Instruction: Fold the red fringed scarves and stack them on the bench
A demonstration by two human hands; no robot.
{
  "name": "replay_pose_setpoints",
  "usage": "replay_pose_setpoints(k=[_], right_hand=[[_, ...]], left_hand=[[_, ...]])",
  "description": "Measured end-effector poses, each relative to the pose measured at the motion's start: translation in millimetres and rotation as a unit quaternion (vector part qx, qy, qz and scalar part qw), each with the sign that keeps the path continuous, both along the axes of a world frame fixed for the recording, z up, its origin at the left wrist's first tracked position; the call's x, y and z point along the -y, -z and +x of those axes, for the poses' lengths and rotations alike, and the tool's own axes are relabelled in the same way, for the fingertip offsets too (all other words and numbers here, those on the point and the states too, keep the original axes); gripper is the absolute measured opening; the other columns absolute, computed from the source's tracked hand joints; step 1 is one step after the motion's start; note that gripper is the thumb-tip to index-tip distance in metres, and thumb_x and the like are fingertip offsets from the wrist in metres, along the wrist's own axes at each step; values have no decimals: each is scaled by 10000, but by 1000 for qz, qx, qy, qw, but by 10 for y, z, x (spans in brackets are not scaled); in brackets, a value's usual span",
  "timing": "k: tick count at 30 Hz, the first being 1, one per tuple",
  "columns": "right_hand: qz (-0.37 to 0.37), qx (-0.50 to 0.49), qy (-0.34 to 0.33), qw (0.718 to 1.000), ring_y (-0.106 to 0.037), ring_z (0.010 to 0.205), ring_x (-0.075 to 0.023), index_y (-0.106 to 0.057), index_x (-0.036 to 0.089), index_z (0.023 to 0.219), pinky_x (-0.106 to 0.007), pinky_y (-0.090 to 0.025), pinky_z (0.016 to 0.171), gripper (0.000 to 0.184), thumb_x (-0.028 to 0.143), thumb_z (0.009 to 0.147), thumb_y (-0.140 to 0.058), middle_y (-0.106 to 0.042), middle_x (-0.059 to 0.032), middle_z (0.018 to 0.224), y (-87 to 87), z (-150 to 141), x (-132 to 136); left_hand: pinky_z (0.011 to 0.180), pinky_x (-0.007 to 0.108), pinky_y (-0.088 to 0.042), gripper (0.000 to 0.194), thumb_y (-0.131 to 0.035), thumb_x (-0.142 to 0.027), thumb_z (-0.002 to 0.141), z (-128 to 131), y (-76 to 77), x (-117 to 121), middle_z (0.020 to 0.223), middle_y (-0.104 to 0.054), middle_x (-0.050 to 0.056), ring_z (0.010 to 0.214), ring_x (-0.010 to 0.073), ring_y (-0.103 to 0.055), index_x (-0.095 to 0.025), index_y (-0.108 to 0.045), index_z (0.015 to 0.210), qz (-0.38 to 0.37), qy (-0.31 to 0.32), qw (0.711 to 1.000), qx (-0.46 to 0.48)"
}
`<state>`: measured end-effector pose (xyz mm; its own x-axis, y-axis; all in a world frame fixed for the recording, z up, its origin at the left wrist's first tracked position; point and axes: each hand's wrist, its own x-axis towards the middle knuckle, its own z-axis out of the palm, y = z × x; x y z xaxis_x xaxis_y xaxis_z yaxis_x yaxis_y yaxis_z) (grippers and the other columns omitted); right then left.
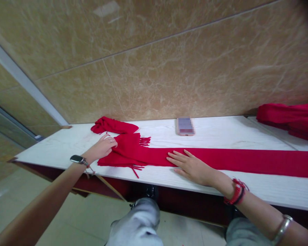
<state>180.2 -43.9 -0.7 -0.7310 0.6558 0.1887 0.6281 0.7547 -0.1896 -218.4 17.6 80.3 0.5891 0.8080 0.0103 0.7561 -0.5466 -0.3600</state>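
Observation:
A long red scarf (233,160) lies flat along the white tabletop and runs out of view on the right. Toward the left its end is bunched and folded over, with fringe sticking out on both sides. There my left hand (104,147) has its fingers curled onto the cloth, gripping the edge; the fingertips are partly hidden. My right hand (190,166) rests palm down on the flat stretch, fingers spread. Just behind my left hand sits a crumpled red cloth (115,125), close to the scarf's folded end.
A phone (185,126) lies near the wall behind the scarf. More red cloth (290,119) is heaped at the back right. The white table (48,147) meets a tiled marble-look wall (195,68). My legs are by the table's front edge.

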Motion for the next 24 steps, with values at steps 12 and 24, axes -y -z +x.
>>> replay_pose_setpoints(k=[12,24], right_hand=[[-1,3,7,1000,-272,1300,-236,-354,223,1349,-515,-225,1040,460,402,931,-278,-352,-65,1397,-54,-9,32],[33,6,45,998,-281,1298,-239,-355,235,1349,-519,-227,1035,456,405,935,-265,-348,-78,1404,-13,110,50]], left_hand=[[994,368,-317,334,-359,-86,777,212,26,320,1053,-558,62,1049,200,-446,-138,-596,1006,-8,5,1000,-29],[1075,437,-152,444,-284,-400,925,769,465,179,1444,-280,24,1336,195,-183,-284,-337,1350,-68,41,994,79]])
